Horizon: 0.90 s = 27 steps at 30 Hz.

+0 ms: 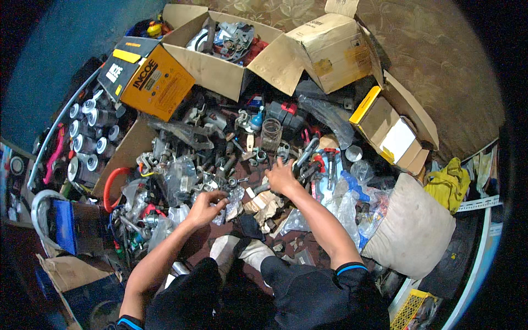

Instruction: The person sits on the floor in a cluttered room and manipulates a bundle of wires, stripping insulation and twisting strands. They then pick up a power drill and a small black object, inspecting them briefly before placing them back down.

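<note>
My left hand (208,209) hovers over the pile with thumb and fingers apart, and nothing shows between them. Just beyond its fingertips lie small metal fittings (233,181) and a crumpled clear plastic bag (235,196). Farther forward, my right hand (281,177) reaches down with its fingers spread. Its fingertips are at a round metal part (283,150); whether they touch it I cannot tell. A glass jar (271,135) stands beyond that part. Below the right hand, a dark cylindrical piece with a pale end (259,190) rests near torn brown cardboard (265,207).
Cardboard boxes line the back, one holding metal parts (234,41), plus an orange-and-black box (157,82). Several silver-topped cylinders (85,143) stand at left. A red hose (113,190) curves nearby. At right sit a pale cushion (412,228) and a yellow bag (448,184).
</note>
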Available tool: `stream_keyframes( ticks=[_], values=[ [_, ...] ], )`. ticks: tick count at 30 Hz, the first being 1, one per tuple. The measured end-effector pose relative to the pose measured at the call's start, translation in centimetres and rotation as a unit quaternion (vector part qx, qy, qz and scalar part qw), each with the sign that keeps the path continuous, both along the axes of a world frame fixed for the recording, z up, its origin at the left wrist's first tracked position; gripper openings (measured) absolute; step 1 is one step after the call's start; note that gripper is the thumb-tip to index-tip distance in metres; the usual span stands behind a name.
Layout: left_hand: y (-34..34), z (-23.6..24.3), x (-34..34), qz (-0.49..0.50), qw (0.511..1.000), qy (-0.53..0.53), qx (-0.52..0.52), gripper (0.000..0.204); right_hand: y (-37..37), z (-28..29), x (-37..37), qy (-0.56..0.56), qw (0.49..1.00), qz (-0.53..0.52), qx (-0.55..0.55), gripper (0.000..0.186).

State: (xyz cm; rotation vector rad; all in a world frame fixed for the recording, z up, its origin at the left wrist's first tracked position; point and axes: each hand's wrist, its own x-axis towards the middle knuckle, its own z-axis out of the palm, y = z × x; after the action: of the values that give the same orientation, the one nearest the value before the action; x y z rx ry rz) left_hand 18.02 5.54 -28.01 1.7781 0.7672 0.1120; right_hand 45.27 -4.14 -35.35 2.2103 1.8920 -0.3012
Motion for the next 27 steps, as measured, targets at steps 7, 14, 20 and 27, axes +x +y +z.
stream_keyframes(
  ticks=[7,14,20,27],
  values=[
    [-0.4,-0.9,-0.7,-0.021,1.0,0.01,0.017,0.033,-2.6,1.0,-0.4,0.049,0.998,-0.004,0.024,0.019],
    [-1.2,1.9,1.2,-0.043,0.995,0.084,-0.04,0.034,-3.4,1.9,0.0,0.164,0.985,-0.051,0.015,0.015],
    [-1.0,-1.1,0.3,-0.057,0.997,0.057,0.008,0.031,-3.9,1.5,-2.3,0.193,0.974,-0.12,-0.001,0.018],
    [-3.6,0.4,2.2,-0.238,0.933,-0.027,0.269,0.07,-5.9,1.1,-4.4,0.468,0.882,-0.033,0.036,0.045]
  ],
)
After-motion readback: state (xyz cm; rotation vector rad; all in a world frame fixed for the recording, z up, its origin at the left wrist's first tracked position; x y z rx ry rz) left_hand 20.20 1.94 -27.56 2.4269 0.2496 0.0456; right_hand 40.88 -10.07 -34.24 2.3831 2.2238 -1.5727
